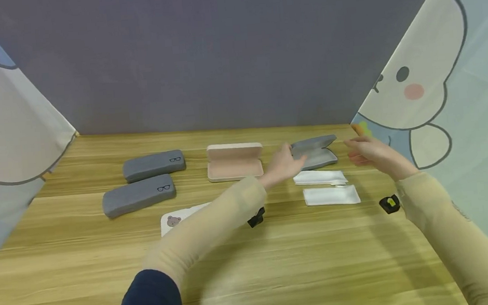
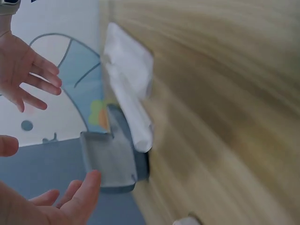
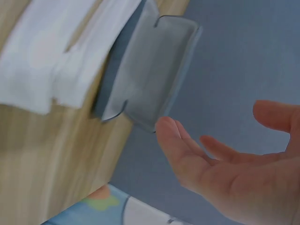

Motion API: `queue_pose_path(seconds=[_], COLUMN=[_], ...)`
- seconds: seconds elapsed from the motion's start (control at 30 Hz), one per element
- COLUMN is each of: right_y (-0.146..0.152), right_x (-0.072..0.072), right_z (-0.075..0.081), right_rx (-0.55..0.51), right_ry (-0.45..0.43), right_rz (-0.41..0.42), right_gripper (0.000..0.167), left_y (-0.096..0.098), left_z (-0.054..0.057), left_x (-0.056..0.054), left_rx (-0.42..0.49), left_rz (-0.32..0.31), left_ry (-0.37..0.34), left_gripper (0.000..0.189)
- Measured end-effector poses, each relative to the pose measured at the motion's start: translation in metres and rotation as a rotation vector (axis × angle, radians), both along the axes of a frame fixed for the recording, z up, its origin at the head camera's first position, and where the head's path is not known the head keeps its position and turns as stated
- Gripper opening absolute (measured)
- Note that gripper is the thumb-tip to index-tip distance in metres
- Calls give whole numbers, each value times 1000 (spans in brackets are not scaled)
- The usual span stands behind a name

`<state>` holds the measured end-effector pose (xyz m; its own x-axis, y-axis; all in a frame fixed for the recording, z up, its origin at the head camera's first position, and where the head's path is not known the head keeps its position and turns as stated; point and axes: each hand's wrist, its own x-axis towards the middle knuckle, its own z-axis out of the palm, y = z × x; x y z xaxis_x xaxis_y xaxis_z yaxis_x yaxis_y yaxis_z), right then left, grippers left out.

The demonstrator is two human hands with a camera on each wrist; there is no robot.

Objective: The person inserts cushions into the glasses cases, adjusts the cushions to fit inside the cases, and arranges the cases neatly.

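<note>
"Where is the gray eyeglass case (image 1: pixel 324 157) with its lid up?"

"On the wooden table (image 1: pixel 323 262), toward the far right corner and a little in from the far edge. The lid slants upward and the pale lining shows."

"And the left hand (image 1: pixel 283 164)?"

"At the left end of that case, with the thumb stretched well away from the fingers, so the grasp is wide. It blurs a bit, and I can't tell whether it touches the case."

"The right hand (image 1: pixel 370 152)?"

"Off the case's right end, near the table's right edge. The fingers are loosely extended, the thumb apart from them, and the head view shows a gap between hand and case."

"What lies just in front of the case?"

"Two folded white cloths: the farther one (image 1: pixel 316 177) right beside it, the nearer one (image 1: pixel 330 196) closer to the near edge."

"Anything else along the far edge?"

"A pink eyeglass case (image 1: pixel 235 168), lid upright, about midway along. Toward the far left corner sit two closed gray cases, the back one (image 1: pixel 149 166) and the front one (image 1: pixel 136 198), each printed with small spectacles."

"And under the left sleeve (image 1: pixel 215 227)?"

"A white piece with a bear print (image 1: pixel 178 220), partly hidden by it. A small black object (image 1: pixel 256 218) shows just beside the sleeve; another, the yellow-marked black object (image 1: pixel 389 203), is by the right forearm."
</note>
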<state>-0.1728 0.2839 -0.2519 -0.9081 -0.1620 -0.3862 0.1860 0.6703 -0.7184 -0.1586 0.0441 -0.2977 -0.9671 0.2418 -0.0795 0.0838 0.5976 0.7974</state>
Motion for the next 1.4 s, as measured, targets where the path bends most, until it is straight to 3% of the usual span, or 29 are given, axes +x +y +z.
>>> queue_pose_path(seconds=[0.17,0.47,0.73,1.03,1.23,1.4], right_y=[21,45,60,57,56,54], right_x=[10,22,25,30,30,31], right_z=[-15,-50,-73,-88,-95,-100], right_rx=[-3,33,63,89,79,157], right_ry=[-25,-62,-17,46,62,103], right_rz=[25,-10,37,37,84,107], right_gripper=[78,75,69,67,65,62], left_y=[7,18,27,40,46,48], left_z=[-13,-31,-49,-63,-67,-71], left_x=[6,16,20,20,22,22], left_rx=[-40,-159,-241,-455,-557,-602], left_rz=[-55,-113,-143,-141,-154,-179], left_ry=[-14,-37,-48,52,101,130], left_gripper=[68,69,71,58,44,25])
